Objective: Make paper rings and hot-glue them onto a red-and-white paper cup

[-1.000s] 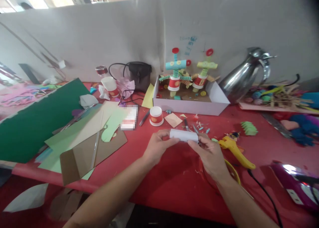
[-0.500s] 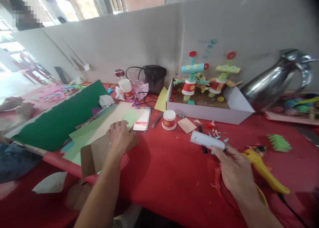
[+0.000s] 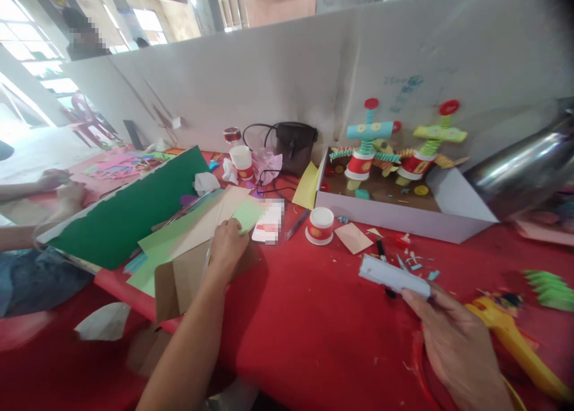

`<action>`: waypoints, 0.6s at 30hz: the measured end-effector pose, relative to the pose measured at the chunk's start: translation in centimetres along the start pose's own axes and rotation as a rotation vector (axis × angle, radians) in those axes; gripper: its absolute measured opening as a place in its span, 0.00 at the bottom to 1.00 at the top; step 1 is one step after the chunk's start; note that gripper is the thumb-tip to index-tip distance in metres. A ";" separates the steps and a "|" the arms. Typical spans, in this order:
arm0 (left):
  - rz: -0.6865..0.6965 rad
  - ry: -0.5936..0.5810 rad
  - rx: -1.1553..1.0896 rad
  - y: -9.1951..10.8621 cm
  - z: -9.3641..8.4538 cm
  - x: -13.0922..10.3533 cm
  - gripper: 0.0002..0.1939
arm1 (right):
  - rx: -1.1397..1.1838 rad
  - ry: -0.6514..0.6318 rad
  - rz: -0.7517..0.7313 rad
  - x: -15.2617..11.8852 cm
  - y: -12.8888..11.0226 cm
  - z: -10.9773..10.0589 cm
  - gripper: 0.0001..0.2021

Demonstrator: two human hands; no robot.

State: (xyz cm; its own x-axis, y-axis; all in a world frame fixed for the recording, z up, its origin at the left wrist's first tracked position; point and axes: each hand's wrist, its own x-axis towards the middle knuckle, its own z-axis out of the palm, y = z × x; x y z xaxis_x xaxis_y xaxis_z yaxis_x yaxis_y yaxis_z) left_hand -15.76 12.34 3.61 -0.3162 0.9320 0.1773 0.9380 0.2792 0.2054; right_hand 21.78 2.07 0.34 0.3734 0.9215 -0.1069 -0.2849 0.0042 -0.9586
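My right hand is closed on one end of a pale blue paper roll, which juts out to the left over the red table. My left hand, fingers curled, rests on the paper pile beside a light green paper piece and above a brown cardboard piece. A thin silvery edge shows by its wrist side. What those fingers grip is hidden. A red and white paper cup stands upside down between the hands, next to a peach paper square.
Behind stands a white-walled box with two paper-cup figures. A yellow-handled tool and green folded paper lie at right, near a metal jug. A green box wall separates another person's hands at left.
The view has swung left, so the scene sits further right. My left hand stays at the paper pile, its curled fingers slightly shifted. My right hand still holds the paper roll.
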 end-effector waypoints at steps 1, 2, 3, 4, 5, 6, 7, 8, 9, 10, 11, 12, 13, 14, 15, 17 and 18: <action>-0.003 0.022 -0.005 -0.2 0.3 0.2 0.10 | -0.001 -0.004 0.007 -0.1 0.0 0.0 0.16; -0.011 0.047 -0.008 -0.3 0.6 0.4 0.10 | -0.006 -0.010 0.007 -0.1 0.1 -0.1 0.16; -0.020 0.074 -0.011 -0.5 0.9 0.6 0.10 | -0.010 -0.018 0.004 -0.1 0.1 -0.1 0.17; -0.029 0.099 -0.015 -0.7 1.1 0.8 0.10 | -0.016 -0.027 0.001 -0.2 0.2 -0.2 0.18; -0.037 0.121 -0.022 -0.8 1.3 1.0 0.10 | -0.026 -0.036 -0.002 -0.2 0.3 -0.3 0.18; -0.042 0.139 -0.032 -0.9 1.3 1.2 0.11 | -0.041 -0.048 -0.004 -0.2 0.3 -0.3 0.18; -0.046 0.155 -0.046 -0.9 1.2 1.2 0.11 | -0.062 -0.060 -0.009 -0.3 0.4 -0.4 0.18; -0.047 0.172 -0.061 -0.7 0.9 1.1 0.11 | -0.091 -0.072 -0.019 -0.3 0.4 -0.5 0.17; -0.048 0.197 -0.069 -0.3 0.5 0.8 0.12 | -0.126 -0.082 -0.036 -0.3 0.4 -0.5 0.17; -0.037 0.229 -0.088 0.4 -0.2 0.2 0.13 | -0.162 -0.089 -0.058 -0.2 0.4 -0.4 0.16; -0.013 0.248 -0.129 1.5 -0.9 -0.5 0.14 | -0.196 -0.095 -0.081 -0.2 0.3 -0.4 0.14; 0.023 0.265 -0.171 2.8 -1.7 -1.5 0.14 | -0.225 -0.099 -0.103 -0.2 0.1 -0.3 0.13; 0.116 0.229 -0.335 4.3 -2.5 -2.6 0.12 | -0.248 -0.103 -0.122 -0.2 -0.2 -0.1 0.13; 0.203 0.105 -0.527 6.0 -3.2 -3.8 0.11 | -0.266 -0.107 -0.135 -0.2 -0.5 0.1 0.13; 0.291 -0.117 -0.710 7.8 -3.7 -5.1 0.12 | -0.281 -0.111 -0.148 -0.2 -0.9 0.3 0.14; 0.331 -0.530 -1.028 11.1 -4.0 -7.3 0.12 | -0.309 -0.119 -0.181 -0.2 -1.9 0.9 0.15; 0.298 -0.691 -1.176 12.4 -3.9 -8.1 0.13 | -0.320 -0.117 -0.209 -0.1 -2.5 1.2 0.16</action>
State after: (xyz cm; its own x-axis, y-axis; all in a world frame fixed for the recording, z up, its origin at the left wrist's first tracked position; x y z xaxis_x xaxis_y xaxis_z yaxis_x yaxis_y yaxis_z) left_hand -2.11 7.37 8.48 0.3279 0.9415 -0.0778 0.1806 0.0184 0.9834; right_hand 21.40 2.40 3.05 0.2859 0.9516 0.1127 0.0835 0.0924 -0.9922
